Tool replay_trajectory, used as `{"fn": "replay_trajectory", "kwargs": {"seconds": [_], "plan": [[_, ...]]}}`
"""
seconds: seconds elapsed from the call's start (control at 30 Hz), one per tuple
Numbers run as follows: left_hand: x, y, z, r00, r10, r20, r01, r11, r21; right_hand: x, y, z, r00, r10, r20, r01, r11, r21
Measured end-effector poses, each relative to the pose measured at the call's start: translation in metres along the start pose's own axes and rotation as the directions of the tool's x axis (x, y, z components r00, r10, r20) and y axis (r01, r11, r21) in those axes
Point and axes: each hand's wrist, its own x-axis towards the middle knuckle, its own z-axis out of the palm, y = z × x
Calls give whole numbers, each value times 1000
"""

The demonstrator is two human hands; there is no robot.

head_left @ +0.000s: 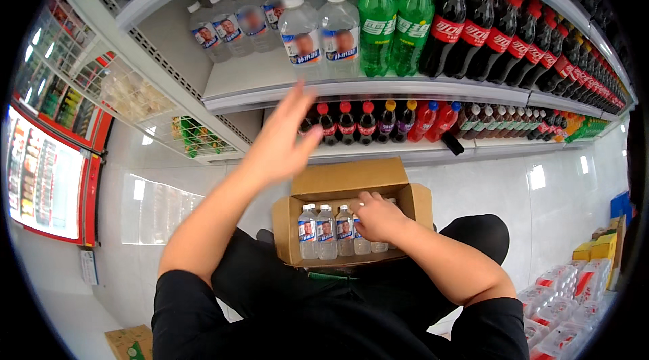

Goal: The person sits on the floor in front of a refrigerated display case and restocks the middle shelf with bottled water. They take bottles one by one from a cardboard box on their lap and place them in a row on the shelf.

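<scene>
Between my knees stands an open cardboard box point(348, 176) with several small clear water bottles point(326, 235) upright in it, white-capped and labelled blue and white. My right hand point(380, 219) is down inside the box, its fingers closed round the top of a water bottle point(362, 245); the hand hides the cap. In front of the shelf edge, above the box's far left, my left hand point(284, 137) is raised with fingers apart, holding nothing. Larger clear bottles point(299, 39) with white caps stand on the shelf just beyond it.
Green soda bottles point(394, 29) and dark cola bottles point(443, 32) fill the shelf point(378, 89) to the right. Smaller drinks point(389, 120) line the shelf below. A wire rack point(128, 93) and a lit red cooler point(51, 174) stand left; wrapped bottle packs point(558, 306) lie right.
</scene>
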Motion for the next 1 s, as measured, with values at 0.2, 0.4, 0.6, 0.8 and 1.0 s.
{"fn": "replay_trajectory", "kwargs": {"seconds": [0.2, 0.4, 0.6, 0.8, 1.0], "plan": [[-102, -9, 47, 590, -153, 793, 182, 982, 54, 3, 0, 21, 890, 78, 449, 7, 983, -186], [-124, -25, 77, 692, 34, 722, -32, 999, -16, 43, 14, 74, 819, 70, 569, 41, 983, -180], [-134, -39, 77, 687, -56, 724, -102, 980, 173, 81, 42, 119, 849, -24, 528, 11, 1000, 27], [-127, -34, 83, 700, -56, 712, -53, 990, 130, 156, 37, 195, 949, 110, 297, -130, 990, 48], [-133, -35, 81, 656, -115, 746, -29, 984, 177, 174, -7, 238, 948, 160, 275, -122, 981, -151]]}}
